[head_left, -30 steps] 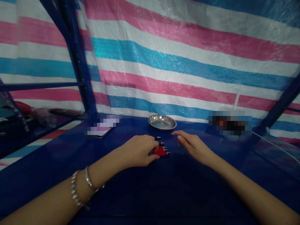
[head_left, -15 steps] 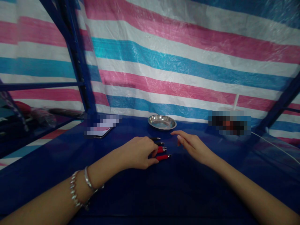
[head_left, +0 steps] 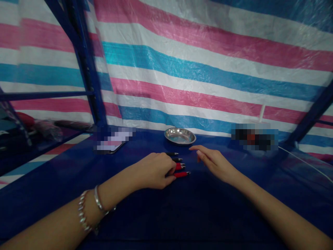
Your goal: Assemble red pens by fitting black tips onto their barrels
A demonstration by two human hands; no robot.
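Left hand palm-down | grip apparently pinching red pen | right hand angled, grip apart

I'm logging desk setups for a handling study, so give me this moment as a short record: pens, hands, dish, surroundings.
Black pens: two visible, farthest in the row
Red pens: nearer, with the nearest red pen slightly apart
Left hand: over the pens' left ends, thumb at the nearest red pen; firmness of grip unclear
Right hand: apart from the pens, nothing visible in it
Dish: shiny metal, beyond the pens
Table: blue
Backdrop: striped sheet
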